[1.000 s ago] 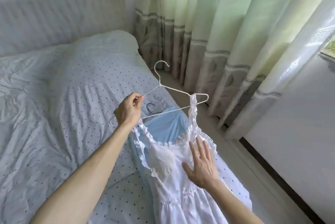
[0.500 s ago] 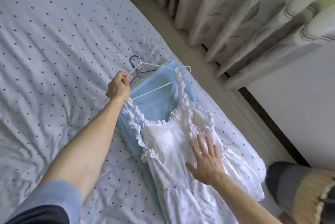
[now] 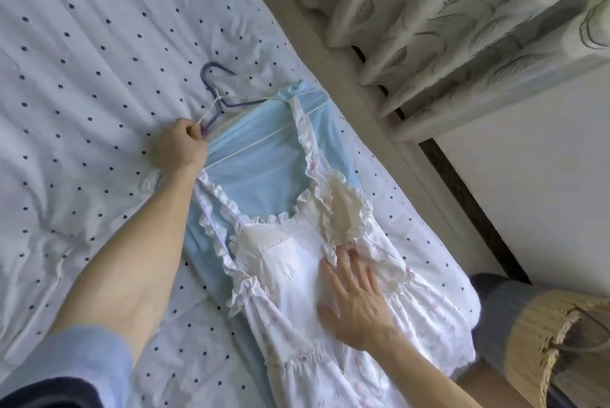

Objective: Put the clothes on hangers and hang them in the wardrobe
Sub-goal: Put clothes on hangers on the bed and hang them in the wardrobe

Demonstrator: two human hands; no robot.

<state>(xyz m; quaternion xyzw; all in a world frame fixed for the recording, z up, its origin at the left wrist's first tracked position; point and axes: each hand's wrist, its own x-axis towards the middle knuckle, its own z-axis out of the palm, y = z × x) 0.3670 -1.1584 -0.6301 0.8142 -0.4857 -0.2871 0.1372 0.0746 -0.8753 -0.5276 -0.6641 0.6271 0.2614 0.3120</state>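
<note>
Since a second ago the white hanger [image 3: 251, 147] has come down from the air and now lies flat on the blue garment [image 3: 264, 176] that is spread under the top of the white dress [image 3: 290, 279]. That dress lies on the bed [image 3: 82, 77], neckline away from me, its far ruffled strap already looped over the hanger's far end; whether the near strap is on, I cannot tell, since my wrist covers it. So I judge this to be mid-threading: next the near strap needs lifting over the wire's near shoulder, then the lot can go to the wardrobe. Above the dress's neckline my left hand [image 3: 181, 150] is clenched round the hanger wire, arm stretched forward, knuckles up. On the dress's bodice my right hand [image 3: 356, 302] lies flat, fingers spread, pinning the cloth, grasping nothing. Beyond the dress's top a purple hanger [image 3: 208, 68] pokes out
</note>
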